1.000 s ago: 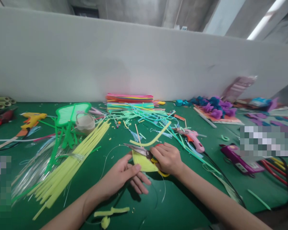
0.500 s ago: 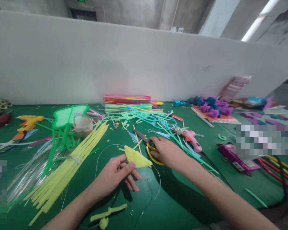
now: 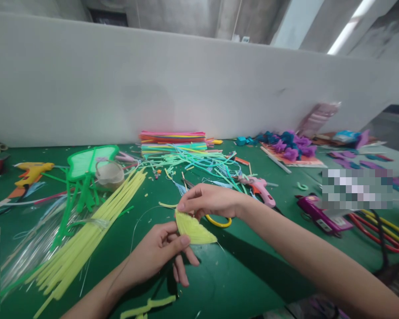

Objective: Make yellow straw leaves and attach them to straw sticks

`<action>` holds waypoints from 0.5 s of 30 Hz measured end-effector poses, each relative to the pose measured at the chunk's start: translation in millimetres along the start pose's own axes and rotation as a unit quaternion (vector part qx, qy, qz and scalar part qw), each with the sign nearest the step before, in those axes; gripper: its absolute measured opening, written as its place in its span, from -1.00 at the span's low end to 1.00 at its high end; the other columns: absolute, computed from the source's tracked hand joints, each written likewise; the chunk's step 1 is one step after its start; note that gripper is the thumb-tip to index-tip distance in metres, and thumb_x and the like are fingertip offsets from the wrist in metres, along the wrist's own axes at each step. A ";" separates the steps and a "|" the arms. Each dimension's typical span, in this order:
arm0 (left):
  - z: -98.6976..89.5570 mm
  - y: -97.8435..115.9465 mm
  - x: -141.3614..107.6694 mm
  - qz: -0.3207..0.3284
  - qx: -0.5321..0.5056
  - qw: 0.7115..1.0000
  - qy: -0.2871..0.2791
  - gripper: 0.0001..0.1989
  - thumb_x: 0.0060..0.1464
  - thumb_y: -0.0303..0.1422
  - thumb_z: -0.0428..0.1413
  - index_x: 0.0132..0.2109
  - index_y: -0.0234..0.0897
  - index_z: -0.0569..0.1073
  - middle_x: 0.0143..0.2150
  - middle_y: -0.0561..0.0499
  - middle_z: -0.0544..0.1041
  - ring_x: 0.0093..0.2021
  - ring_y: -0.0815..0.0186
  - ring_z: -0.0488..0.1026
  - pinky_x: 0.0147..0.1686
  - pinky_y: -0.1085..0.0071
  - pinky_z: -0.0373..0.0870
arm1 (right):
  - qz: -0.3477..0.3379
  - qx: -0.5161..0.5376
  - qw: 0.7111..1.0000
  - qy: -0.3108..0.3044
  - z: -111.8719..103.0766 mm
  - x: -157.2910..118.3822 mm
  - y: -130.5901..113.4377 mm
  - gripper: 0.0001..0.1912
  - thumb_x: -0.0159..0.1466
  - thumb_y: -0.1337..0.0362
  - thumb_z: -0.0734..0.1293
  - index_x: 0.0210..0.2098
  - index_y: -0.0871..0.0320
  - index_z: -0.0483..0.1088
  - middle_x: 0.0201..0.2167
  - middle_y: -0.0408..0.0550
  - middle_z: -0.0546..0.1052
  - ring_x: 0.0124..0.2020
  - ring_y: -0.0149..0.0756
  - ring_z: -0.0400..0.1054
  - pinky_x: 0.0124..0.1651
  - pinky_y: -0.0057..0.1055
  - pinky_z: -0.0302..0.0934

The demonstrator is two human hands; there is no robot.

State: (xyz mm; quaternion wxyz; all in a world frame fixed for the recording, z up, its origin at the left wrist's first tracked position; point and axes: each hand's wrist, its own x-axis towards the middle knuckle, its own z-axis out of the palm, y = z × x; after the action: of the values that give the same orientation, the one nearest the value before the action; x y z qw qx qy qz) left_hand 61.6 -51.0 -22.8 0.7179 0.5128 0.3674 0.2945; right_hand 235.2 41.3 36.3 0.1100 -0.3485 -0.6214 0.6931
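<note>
A yellow fan-shaped piece [image 3: 197, 230] is held above the green table. My left hand [image 3: 164, 248] pinches its lower left side between thumb and fingers. With thumb and fingertips, my right hand [image 3: 208, 201] grips its upper left corner. A thin clear thread shows at the piece's right tip, and another loops above my left wrist. Yellow-handled scissors [image 3: 219, 223] lie on the table, partly hidden behind my right hand. Near my left hand, a twisted yellow stem [image 3: 148, 305] rests at the bottom edge.
Yellow stems [image 3: 96, 235] lie in a bundle on the left, near a green wing-like shape [image 3: 93, 161] and a yellow glue gun [image 3: 31, 173]. Coloured stems [image 3: 173, 138] are stacked at the back. A pink glue gun [image 3: 263, 191] and a purple device [image 3: 322, 217] are on the right.
My right hand has left the scissors and moved left to take the yellow piece's corner. The piece has turned slightly and hangs lower. The view has shifted a little.
</note>
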 end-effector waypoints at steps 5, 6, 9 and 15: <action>-0.3 1.1 1.4 -0.006 0.004 1.000 -0.004 -0.72 0.21 -0.17 0.04 -0.16 -0.35 0.34 -0.33 -0.15 0.64 -0.60 0.33 0.55 -0.66 0.57 0.36 | 0.037 -0.013 0.999 0.008 -1.1 4.0 -0.8 -0.75 0.05 0.15 0.46 -0.44 0.24 0.50 -0.54 -0.16 0.43 -0.50 -0.51 0.28 -0.49 -0.59 0.16; -0.3 1.2 1.5 -0.008 0.003 1.000 -0.003 -0.72 0.21 -0.17 0.04 -0.16 -0.35 0.34 -0.33 -0.16 0.64 -0.60 0.33 0.56 -0.66 0.57 0.36 | 0.027 -0.028 0.999 0.014 -1.1 4.4 -1.2 -0.76 0.05 0.16 0.46 -0.44 0.24 0.51 -0.54 -0.15 0.43 -0.49 -0.50 0.28 -0.48 -0.59 0.16; -0.4 1.3 1.3 -0.014 0.000 1.000 0.005 -0.71 0.21 -0.17 0.04 -0.12 -0.34 0.33 -0.33 -0.15 0.64 -0.60 0.32 0.56 -0.66 0.56 0.37 | -0.010 -0.064 0.998 0.026 -0.9 4.8 -1.9 -0.80 0.09 0.20 0.42 -0.44 0.24 0.51 -0.54 -0.14 0.44 -0.47 -0.48 0.28 -0.45 -0.57 0.17; -0.8 0.8 1.2 -0.019 -0.007 1.000 0.000 -0.72 0.20 -0.18 0.05 -0.14 -0.34 0.34 -0.34 -0.14 0.64 -0.60 0.32 0.56 -0.65 0.55 0.39 | -0.058 -0.115 0.991 0.028 1.2 4.0 -1.9 -0.83 0.10 0.24 0.38 -0.43 0.24 0.51 -0.53 -0.13 0.47 -0.47 -0.46 0.27 -0.43 -0.53 0.16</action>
State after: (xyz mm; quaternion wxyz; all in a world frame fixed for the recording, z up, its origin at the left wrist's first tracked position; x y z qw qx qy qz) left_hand 61.5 -49.4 -22.5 0.7268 0.5007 0.3753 0.2832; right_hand 231.0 43.1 36.7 0.1266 -0.3419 -0.7125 0.5996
